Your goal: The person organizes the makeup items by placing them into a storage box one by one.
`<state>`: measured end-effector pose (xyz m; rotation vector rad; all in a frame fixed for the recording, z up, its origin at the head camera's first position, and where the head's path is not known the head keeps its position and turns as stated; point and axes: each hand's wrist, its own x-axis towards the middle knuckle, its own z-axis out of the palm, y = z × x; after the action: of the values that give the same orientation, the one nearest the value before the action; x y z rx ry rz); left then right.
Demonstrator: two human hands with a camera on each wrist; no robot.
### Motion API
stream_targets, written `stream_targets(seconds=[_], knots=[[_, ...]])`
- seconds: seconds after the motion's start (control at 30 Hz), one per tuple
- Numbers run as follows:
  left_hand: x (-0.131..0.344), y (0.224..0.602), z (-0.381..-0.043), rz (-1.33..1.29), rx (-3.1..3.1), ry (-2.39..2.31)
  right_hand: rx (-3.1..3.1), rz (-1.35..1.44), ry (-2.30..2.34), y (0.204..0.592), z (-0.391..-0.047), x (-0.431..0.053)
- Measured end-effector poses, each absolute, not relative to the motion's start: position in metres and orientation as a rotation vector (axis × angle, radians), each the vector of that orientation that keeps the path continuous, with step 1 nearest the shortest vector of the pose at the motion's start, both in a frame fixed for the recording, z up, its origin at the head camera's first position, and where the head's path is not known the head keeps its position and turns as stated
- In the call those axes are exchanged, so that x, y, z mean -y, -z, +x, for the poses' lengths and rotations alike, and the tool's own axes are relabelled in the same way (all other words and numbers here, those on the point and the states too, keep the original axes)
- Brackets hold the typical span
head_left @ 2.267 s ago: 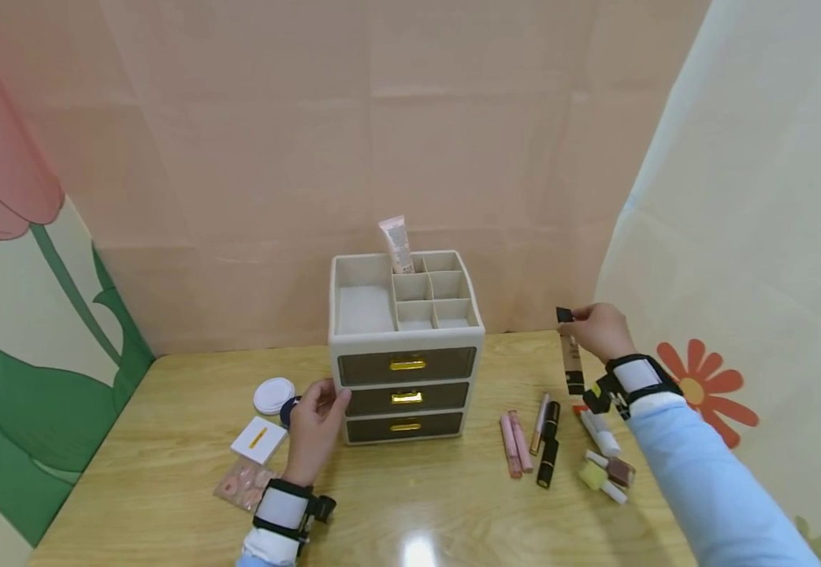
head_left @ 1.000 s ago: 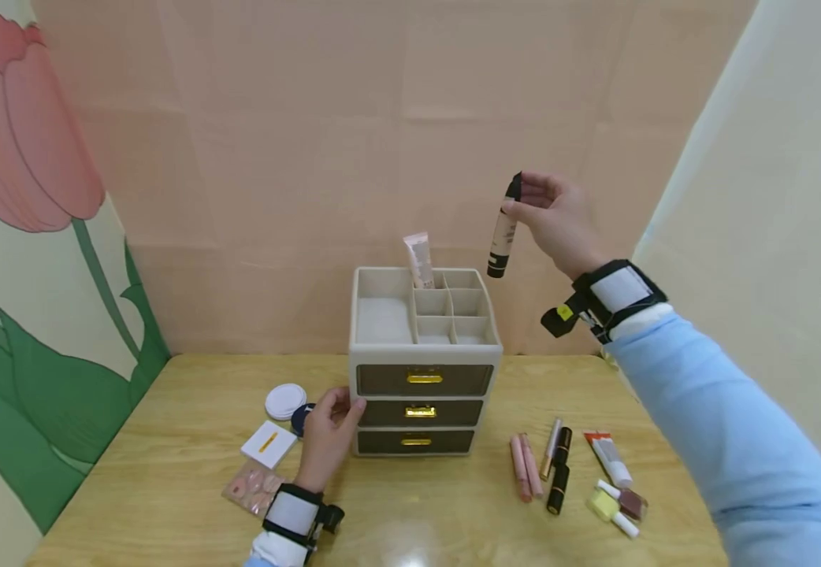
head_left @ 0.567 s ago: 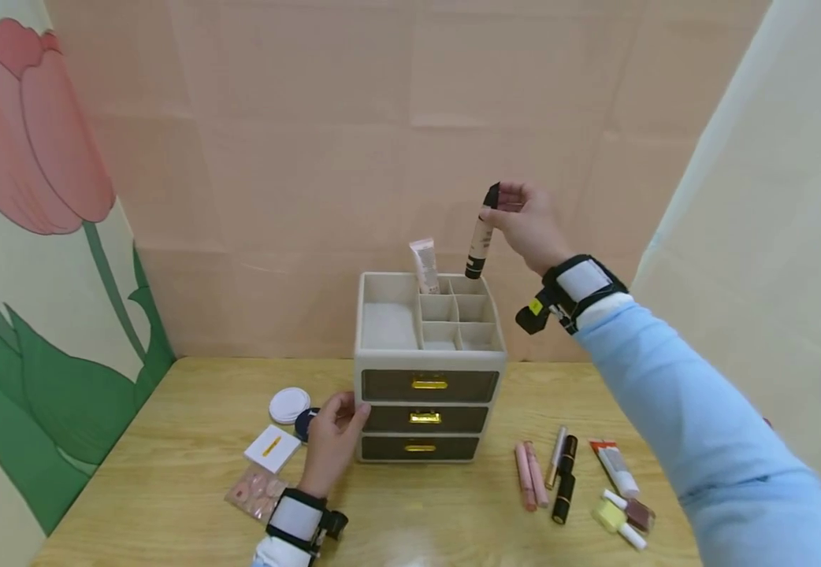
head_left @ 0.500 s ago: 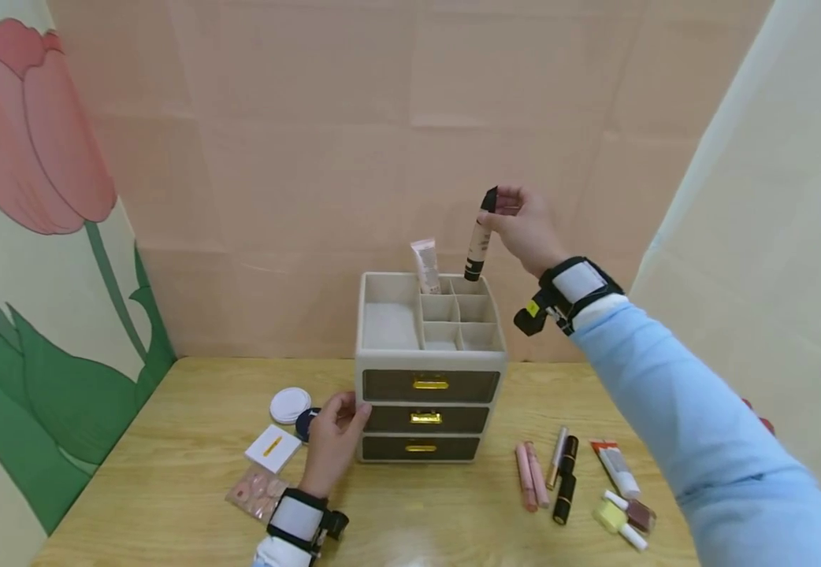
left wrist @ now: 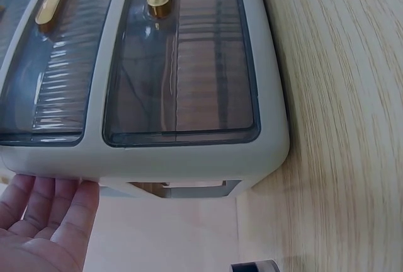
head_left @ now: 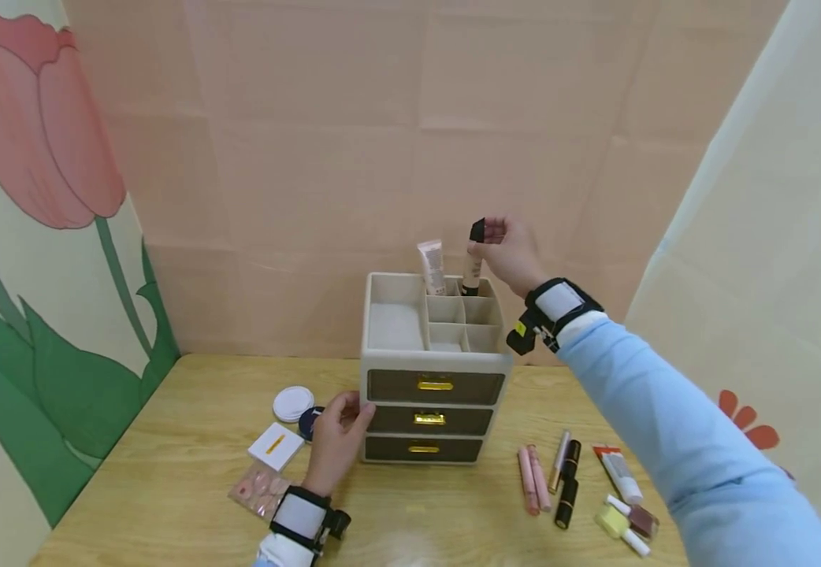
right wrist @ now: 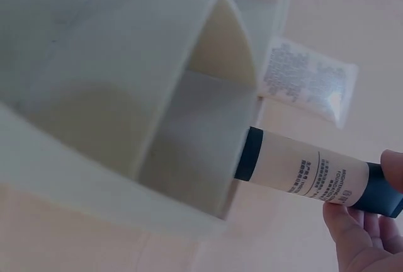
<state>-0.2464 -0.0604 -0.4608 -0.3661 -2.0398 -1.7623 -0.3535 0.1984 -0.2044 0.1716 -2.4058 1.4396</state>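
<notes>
In the head view my right hand (head_left: 513, 250) pinches a beige foundation tube (head_left: 473, 272) by its black end. The tube stands almost upright, its lower black end at the back right compartment of a white makeup organizer (head_left: 437, 361). The right wrist view shows printed text on the tube (right wrist: 308, 166) and its far end right at the compartment's edge. My left hand (head_left: 336, 445) rests against the organizer's left side; its fingers (left wrist: 66, 199) look fairly straight in the left wrist view. A pale pink tube (head_left: 432, 264) stands in the neighbouring back compartment.
Three dark drawers with gold handles, all closed, front the organizer. Right on the table lie pink tubes (head_left: 528, 480), black tubes (head_left: 566, 496), a white tube (head_left: 619, 476) and nail polish bottles (head_left: 611, 521). Left lie a white round case (head_left: 293, 403), a white box (head_left: 276, 446) and a pink palette (head_left: 256, 488).
My right hand has lifted the foundation tube from the right side, carried it left over the organizer and lowered it to the back right compartment. My left hand has stayed at the organizer's side.
</notes>
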Motion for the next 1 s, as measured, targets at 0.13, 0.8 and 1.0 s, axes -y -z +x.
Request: stream_targets(seconds=[0.13, 0.8, 1.0], knots=[[0.058, 0.461, -0.247, -0.37, 2.048, 1.749, 2.429, 0.163, -1.426, 0.211, -0.356, -0.202], [0.053, 0.462, -0.251, -0.365, 2.052, 1.761, 2.51, 0.072, -1.436, 0.214, -0.353, -0.206], [0.052, 0.463, -0.253, -0.362, 2.055, 1.761, 2.536, 0.06, -1.413, 0.212, -0.351, -0.206]])
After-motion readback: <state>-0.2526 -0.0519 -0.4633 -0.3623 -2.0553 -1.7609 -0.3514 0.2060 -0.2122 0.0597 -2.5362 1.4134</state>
